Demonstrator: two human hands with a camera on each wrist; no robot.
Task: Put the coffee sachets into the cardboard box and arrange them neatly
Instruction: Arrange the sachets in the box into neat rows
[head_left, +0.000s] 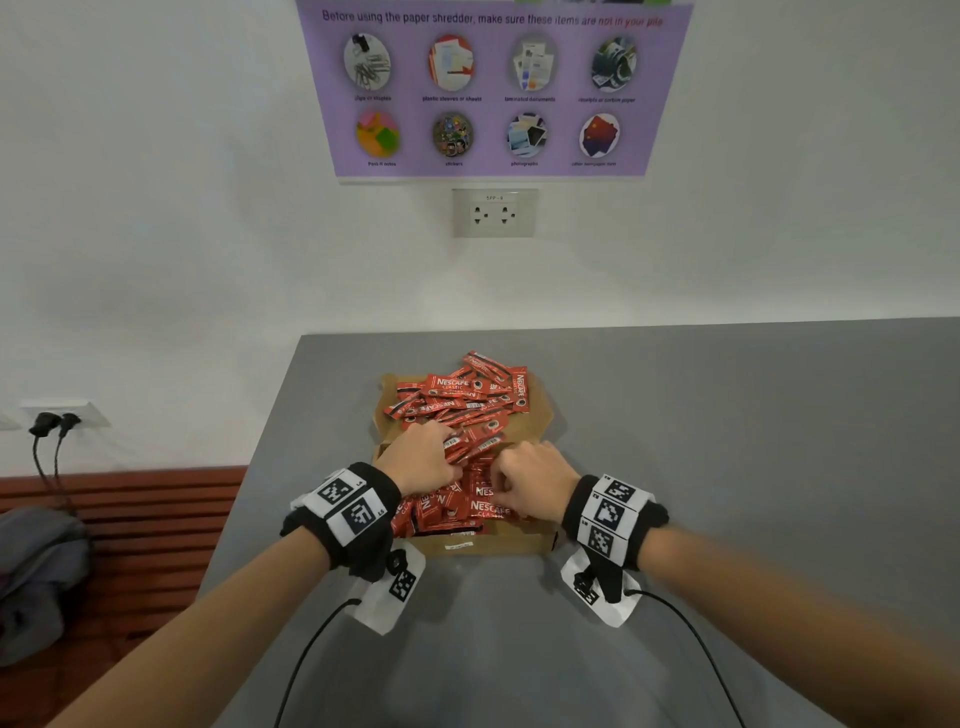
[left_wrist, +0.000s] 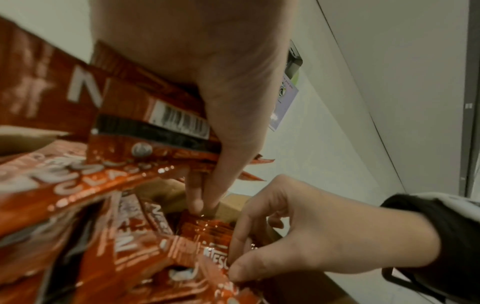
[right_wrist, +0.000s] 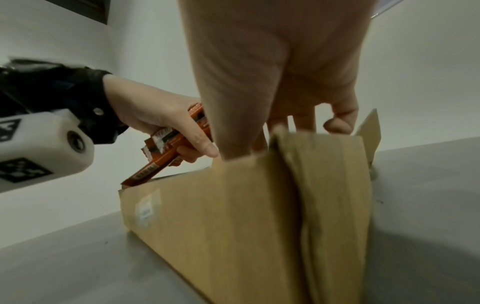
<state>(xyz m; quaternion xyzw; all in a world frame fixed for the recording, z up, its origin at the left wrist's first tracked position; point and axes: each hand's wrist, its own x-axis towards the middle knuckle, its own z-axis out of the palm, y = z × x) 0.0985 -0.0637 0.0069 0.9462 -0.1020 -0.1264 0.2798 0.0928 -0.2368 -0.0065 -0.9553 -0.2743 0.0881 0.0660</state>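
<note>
- Gripping a small bundle of coffee sachets (right_wrist: 168, 142), the left hand (head_left: 421, 457) has fingers and thumb curled round them above the near half of the cardboard box (head_left: 498, 540).
- The right hand (head_left: 535, 480) has its fingers bent down into the box, thumb and forefinger pinching one sachet (left_wrist: 207, 228) among those standing there.
- A loose heap of sachets (head_left: 460, 397) lies across the far open flap of the box, slanted every way; a few overhang its far edge above the grey desk (head_left: 727, 415).
- Risk, as I judge it: the foil looks slick, so the left hand's bundle could fan out or drop a sachet crookedly if the grip loosens while the right hand works.
- Risk: sachets already standing in the box seem packed loosely; pushing new ones in may tip or buckle the row and spoil the neatness.
- Risk: the far heap sits on a flap, not in a compartment; nudging the light box could slide sachets off onto the desk.
</note>
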